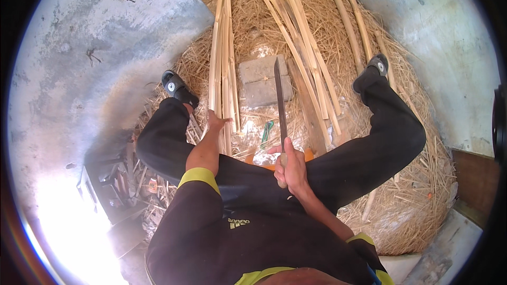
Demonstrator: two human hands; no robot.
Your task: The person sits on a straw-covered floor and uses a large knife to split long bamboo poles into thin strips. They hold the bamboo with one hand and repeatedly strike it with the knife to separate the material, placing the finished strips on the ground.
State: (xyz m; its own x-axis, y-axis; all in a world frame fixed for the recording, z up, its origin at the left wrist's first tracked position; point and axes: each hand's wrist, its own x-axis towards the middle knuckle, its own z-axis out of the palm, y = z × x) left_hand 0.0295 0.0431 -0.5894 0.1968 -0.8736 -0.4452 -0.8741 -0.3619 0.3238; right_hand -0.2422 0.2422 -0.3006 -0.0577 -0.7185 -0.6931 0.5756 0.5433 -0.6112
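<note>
My right hand (294, 173) is wrapped round the pale wooden handle of a long knife (281, 97). Its narrow dark blade points away from me, over the right end of two grey blocks (264, 82). My left hand (215, 121) is at the near part of a bundle of split bamboo strips (222, 58), its thumb stretched out to the right. It touches or hovers just over the strips; I cannot tell which. A second bundle of similar strips (311, 53) lies to the right of the blocks, fanned out toward the far side.
Straw and shavings (248, 10) cover the ground. Thicker poles (346, 21) lie at the far right. A green object (267, 132) is between my legs. Grey walls (116, 37) curve round both sides, and dark clutter (113, 184) stands at the left. My legs are spread around the work area.
</note>
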